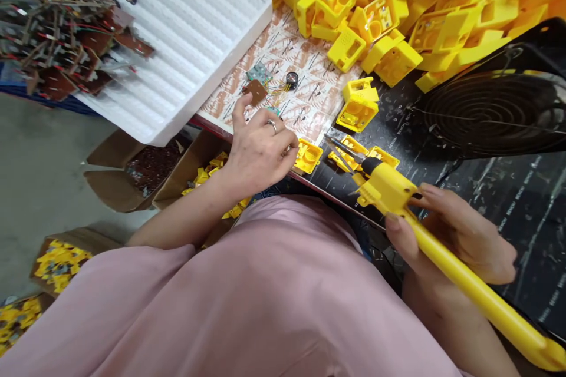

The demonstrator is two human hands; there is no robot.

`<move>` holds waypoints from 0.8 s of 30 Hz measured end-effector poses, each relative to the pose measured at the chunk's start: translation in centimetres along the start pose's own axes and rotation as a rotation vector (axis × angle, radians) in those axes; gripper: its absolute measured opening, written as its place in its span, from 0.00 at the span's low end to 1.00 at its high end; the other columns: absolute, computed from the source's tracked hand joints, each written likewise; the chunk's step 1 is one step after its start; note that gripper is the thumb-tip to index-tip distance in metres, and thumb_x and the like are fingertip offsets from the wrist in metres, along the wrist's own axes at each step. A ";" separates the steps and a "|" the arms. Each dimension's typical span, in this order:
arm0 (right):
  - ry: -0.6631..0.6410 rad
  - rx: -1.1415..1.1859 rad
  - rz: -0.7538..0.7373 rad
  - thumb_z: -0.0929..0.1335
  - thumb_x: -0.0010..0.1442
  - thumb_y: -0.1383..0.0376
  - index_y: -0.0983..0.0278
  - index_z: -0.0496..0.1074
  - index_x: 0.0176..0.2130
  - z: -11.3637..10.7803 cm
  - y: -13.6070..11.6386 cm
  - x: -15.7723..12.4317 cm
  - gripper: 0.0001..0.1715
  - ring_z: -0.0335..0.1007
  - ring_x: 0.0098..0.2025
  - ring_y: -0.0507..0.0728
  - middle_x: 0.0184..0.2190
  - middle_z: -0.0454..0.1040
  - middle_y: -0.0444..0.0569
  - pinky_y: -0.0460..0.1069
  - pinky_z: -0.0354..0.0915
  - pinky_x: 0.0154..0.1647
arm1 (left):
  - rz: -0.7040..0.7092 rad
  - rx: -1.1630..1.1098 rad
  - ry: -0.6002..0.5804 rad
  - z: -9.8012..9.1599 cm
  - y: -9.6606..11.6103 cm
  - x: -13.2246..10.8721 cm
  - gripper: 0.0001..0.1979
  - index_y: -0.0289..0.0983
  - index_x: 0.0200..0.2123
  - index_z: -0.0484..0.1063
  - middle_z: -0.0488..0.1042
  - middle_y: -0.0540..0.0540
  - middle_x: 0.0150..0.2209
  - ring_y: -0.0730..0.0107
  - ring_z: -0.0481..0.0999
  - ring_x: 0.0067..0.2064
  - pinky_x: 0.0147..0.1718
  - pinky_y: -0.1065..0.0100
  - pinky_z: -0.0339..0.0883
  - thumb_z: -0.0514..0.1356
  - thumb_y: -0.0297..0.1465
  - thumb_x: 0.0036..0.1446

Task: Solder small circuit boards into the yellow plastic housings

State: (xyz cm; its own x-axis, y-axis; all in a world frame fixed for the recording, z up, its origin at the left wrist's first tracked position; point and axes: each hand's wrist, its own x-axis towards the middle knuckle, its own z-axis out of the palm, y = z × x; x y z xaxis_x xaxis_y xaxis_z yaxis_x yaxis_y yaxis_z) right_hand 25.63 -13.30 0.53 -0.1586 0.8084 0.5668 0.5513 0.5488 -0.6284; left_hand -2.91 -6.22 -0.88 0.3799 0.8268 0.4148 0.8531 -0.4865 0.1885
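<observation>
My right hand (pixel 460 235) is closed around a yellow soldering iron (pixel 391 188), thumb and fingers near its front end. The metal tip, with a thin feed tube alongside, points up and left over small yellow plastic cases (pixel 354 150) on the black mat. My left hand (pixel 263 144), with a ring on one finger, has its fingers curled at the left edge of another yellow case (pixel 309 156). Its little finger sticks out beside a brown circuit board (pixel 255 93). Whatever its fingertips pinch is hidden. Wires run from the board toward a small round black speaker (pixel 292 80).
A white foam tray (pixel 207 29) at the upper left bears a heap of wired circuit boards (pixel 84 53). Yellow cases (pixel 380 12) are piled at the back. A black fan (pixel 490 106) stands at right. Cardboard boxes (pixel 106 188) of parts sit below the table edge.
</observation>
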 end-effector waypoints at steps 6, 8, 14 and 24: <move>-0.074 0.027 -0.131 0.78 0.59 0.71 0.59 0.75 0.46 1.5 -1.7 1.3 0.17 0.79 0.30 0.53 0.31 0.81 0.44 0.47 0.76 0.26 | 0.042 0.043 -0.077 -0.2 -0.2 0.7 0.11 0.43 0.31 0.75 0.79 0.48 0.32 0.57 0.75 0.45 0.64 0.32 0.59 0.56 0.34 0.66; -0.043 0.001 -0.142 0.79 0.58 0.72 0.61 0.74 0.41 1.9 -1.9 1.6 0.15 0.79 0.30 0.53 0.31 0.80 0.45 0.45 0.75 0.25 | 0.079 0.077 -0.080 -0.1 -0.3 0.9 0.10 0.43 0.31 0.74 0.79 0.48 0.33 0.58 0.75 0.45 0.64 0.36 0.61 0.57 0.34 0.66; -0.104 -0.074 -0.254 0.78 0.57 0.74 0.62 0.71 0.39 2.1 -1.5 2.3 0.16 0.78 0.28 0.51 0.29 0.79 0.43 0.44 0.73 0.26 | 0.102 0.097 -0.039 0.0 0.0 0.9 0.11 0.40 0.30 0.74 0.79 0.48 0.33 0.59 0.77 0.45 0.64 0.37 0.62 0.57 0.32 0.66; -0.142 -0.105 -0.220 0.77 0.59 0.73 0.60 0.72 0.39 1.3 -2.0 3.0 0.14 0.78 0.28 0.51 0.30 0.80 0.43 0.44 0.73 0.27 | 0.148 0.084 0.045 0.2 -0.3 0.8 0.13 0.41 0.30 0.75 0.80 0.48 0.32 0.60 0.77 0.43 0.60 0.38 0.66 0.56 0.31 0.67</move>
State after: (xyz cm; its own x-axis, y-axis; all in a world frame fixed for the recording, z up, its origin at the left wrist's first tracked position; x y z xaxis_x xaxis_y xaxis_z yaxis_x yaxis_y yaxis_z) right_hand 22.96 -11.68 2.81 -0.3933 0.6981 0.5984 0.5718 0.6953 -0.4353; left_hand -2.80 -5.29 -0.79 0.4885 0.7338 0.4721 0.8169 -0.5747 0.0480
